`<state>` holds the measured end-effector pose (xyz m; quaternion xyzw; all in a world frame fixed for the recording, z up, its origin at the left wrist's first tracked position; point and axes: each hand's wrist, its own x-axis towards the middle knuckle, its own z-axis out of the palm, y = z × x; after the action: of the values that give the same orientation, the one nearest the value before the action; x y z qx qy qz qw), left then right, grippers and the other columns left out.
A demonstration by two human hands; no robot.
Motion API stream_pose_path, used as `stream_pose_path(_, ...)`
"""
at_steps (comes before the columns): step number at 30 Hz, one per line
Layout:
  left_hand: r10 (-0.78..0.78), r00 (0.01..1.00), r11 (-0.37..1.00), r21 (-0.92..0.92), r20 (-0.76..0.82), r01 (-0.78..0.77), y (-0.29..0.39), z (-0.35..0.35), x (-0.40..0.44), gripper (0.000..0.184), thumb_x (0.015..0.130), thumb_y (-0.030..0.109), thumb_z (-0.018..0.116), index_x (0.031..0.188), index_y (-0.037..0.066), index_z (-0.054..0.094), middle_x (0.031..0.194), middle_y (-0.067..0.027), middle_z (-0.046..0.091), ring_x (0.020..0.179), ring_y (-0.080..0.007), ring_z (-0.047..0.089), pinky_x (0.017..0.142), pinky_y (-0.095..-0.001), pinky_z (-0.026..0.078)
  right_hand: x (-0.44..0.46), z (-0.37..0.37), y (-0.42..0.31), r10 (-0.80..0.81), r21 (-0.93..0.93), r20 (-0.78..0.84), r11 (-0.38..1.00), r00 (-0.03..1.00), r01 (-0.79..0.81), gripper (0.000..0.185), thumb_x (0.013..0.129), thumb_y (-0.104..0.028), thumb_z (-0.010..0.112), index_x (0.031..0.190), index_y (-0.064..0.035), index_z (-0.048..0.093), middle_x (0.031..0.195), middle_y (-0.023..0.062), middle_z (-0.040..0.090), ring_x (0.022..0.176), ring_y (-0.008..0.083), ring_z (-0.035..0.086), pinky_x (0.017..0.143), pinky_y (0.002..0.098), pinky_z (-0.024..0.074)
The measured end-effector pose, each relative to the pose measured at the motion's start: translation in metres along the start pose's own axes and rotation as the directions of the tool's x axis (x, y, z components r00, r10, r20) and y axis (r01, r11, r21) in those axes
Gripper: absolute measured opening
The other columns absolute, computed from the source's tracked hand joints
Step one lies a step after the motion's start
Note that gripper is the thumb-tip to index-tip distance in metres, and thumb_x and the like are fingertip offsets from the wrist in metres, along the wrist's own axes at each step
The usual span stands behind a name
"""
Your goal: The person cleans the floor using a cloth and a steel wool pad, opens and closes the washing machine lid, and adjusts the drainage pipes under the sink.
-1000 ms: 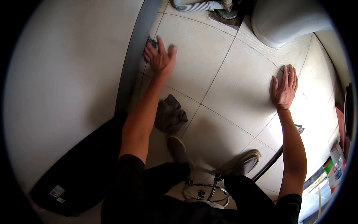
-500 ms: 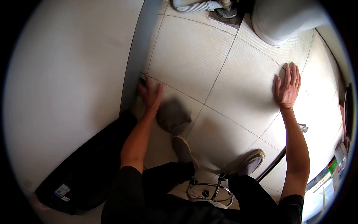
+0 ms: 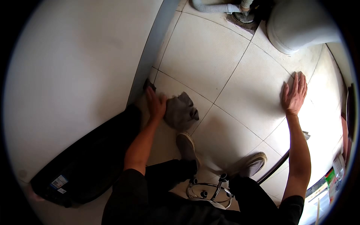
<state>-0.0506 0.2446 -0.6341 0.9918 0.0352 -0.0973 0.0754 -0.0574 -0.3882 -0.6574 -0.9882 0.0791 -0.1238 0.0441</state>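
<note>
Scrubber (image 3: 150,83) beside the grey panel (image 3: 150,47), gripped under the curled fingers of the left hand (image 3: 156,107). A crumpled cloth (image 3: 178,114) lies just right of that hand. Well apart, the right hand (image 3: 295,95) rests flat on the floor (image 3: 202,45), fingers stretched; beyond it stands what looks like a tub (image 3: 300,26), its inside hidden.

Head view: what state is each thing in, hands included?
Left hand: at a dark pad, grip unclear
Right hand: open, palm down on the floor
Rag: crumpled, on the floor
Hose: bent
Shoes: worn
Stool: partly hidden
</note>
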Motion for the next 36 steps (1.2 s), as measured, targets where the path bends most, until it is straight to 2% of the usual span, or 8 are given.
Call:
stream_pose_path(2, -0.132, 0.991, 0.991, -0.006, -0.028, 0.132, 0.019, 0.011, 0.024, 0.098, 0.099, 0.051, 0.059, 0.160, -0.011, 0.013, 0.165, -0.0342, 0.018, 0.152, -0.0500, 0.021, 0.126, -0.0540, 0.018, -0.008, -0.001, -0.003, -0.008, 0.006, 0.011, 1.000, 1.000, 0.008, 0.062, 0.103, -0.042, 0.054, 0.158, -0.0163, 0.039, 0.164, 0.0103, 0.035, 0.154, 0.0288, 0.029, 0.128, 0.0488, 0.0209)
stream_pose_path(7, -0.034, 0.999, 0.998, -0.063, -0.031, 0.032, 0.116, -0.003, 0.120, 0.100, 0.098, 0.053, 0.059, 0.159, -0.013, 0.014, 0.165, -0.0344, 0.019, 0.154, -0.0474, 0.017, 0.126, -0.0543, 0.016, -0.002, -0.005, -0.004, 0.000, -0.041, 0.059, 0.999, 0.998, 0.002, 0.063, 0.103, -0.040, 0.053, 0.158, -0.0135, 0.038, 0.164, 0.0119, 0.035, 0.155, 0.0291, 0.029, 0.129, 0.0490, 0.0204)
stream_pose_path(10, 0.233, 0.972, 0.971, 0.045, 0.021, -0.234, 0.146, 0.004, 0.108, 0.101, 0.097, 0.050, 0.061, 0.159, -0.013, 0.012, 0.167, -0.0331, 0.013, 0.157, -0.0459, 0.011, 0.128, -0.0536, 0.011, 0.000, -0.008, -0.006, 0.005, -0.017, 0.066, 1.000, 0.998, -0.004, 0.063, 0.103, -0.038, 0.053, 0.158, -0.0121, 0.037, 0.164, 0.0137, 0.035, 0.155, 0.0302, 0.028, 0.129, 0.0498, 0.0201)
stream_pose_path(19, 0.254, 0.964, 0.966, -0.033, -0.077, -0.257, 0.246, -0.002, 0.285, 0.101, 0.099, 0.064, 0.047, 0.160, -0.011, 0.016, 0.168, -0.0294, 0.015, 0.158, -0.0417, 0.013, 0.129, -0.0497, 0.008, 0.005, -0.016, -0.011, 0.020, -0.033, 0.125, 0.999, 0.992, -0.016, 0.065, 0.100, -0.036, 0.054, 0.156, -0.0066, 0.039, 0.163, 0.0193, 0.034, 0.155, 0.0359, 0.028, 0.128, 0.0520, 0.0182)
stream_pose_path(22, 0.327, 0.944, 0.945, -0.006, -0.028, -0.328, 0.273, -0.007, 0.352, 0.094, 0.099, 0.053, 0.047, 0.162, -0.007, 0.013, 0.171, -0.0249, 0.011, 0.158, -0.0400, 0.013, 0.130, -0.0455, 0.012, 0.006, -0.016, -0.011, 0.025, -0.017, 0.124, 1.000, 0.992, -0.023, 0.066, 0.100, -0.037, 0.054, 0.156, -0.0062, 0.040, 0.163, 0.0197, 0.035, 0.154, 0.0369, 0.028, 0.127, 0.0527, 0.0181)
stream_pose_path(25, 0.412, 0.906, 0.885, -0.280, 0.096, -0.373, 0.253, -0.027, 0.367, 0.086, 0.096, 0.038, 0.047, 0.163, -0.003, 0.012, 0.172, -0.0232, 0.010, 0.158, -0.0394, 0.016, 0.129, -0.0412, 0.017, 0.009, -0.013, -0.006, 0.011, 0.024, 0.125, 1.000, 0.992, -0.014, 0.064, 0.100, -0.036, 0.052, 0.156, -0.0065, 0.040, 0.164, 0.0195, 0.033, 0.155, 0.0369, 0.027, 0.127, 0.0531, 0.0185)
stream_pose_path(28, 0.361, 0.924, 0.925, -0.177, 0.125, -0.337, 0.233, -0.023, 0.321, 0.085, 0.094, 0.030, 0.049, 0.163, -0.003, 0.013, 0.171, -0.0238, 0.011, 0.158, -0.0395, 0.015, 0.130, -0.0439, 0.015, 0.004, -0.021, -0.010, 0.020, 0.023, 0.151, 0.999, 0.988, -0.024, 0.064, 0.100, -0.036, 0.052, 0.156, -0.0063, 0.041, 0.164, 0.0196, 0.033, 0.155, 0.0374, 0.027, 0.127, 0.0533, 0.0188)
stream_pose_path(36, 0.356, 0.929, 0.928, -0.077, -0.097, -0.364, 0.260, -0.009, 0.348, 0.077, 0.092, 0.021, 0.050, 0.159, -0.008, 0.024, 0.166, -0.0259, 0.024, 0.155, -0.0415, 0.021, 0.129, -0.0484, 0.016, 0.009, -0.019, -0.012, 0.024, 0.013, 0.143, 1.000, 0.989, -0.026, 0.065, 0.097, -0.033, 0.057, 0.154, -0.0045, 0.043, 0.162, 0.0207, 0.036, 0.153, 0.0387, 0.029, 0.127, 0.0543, 0.0203)
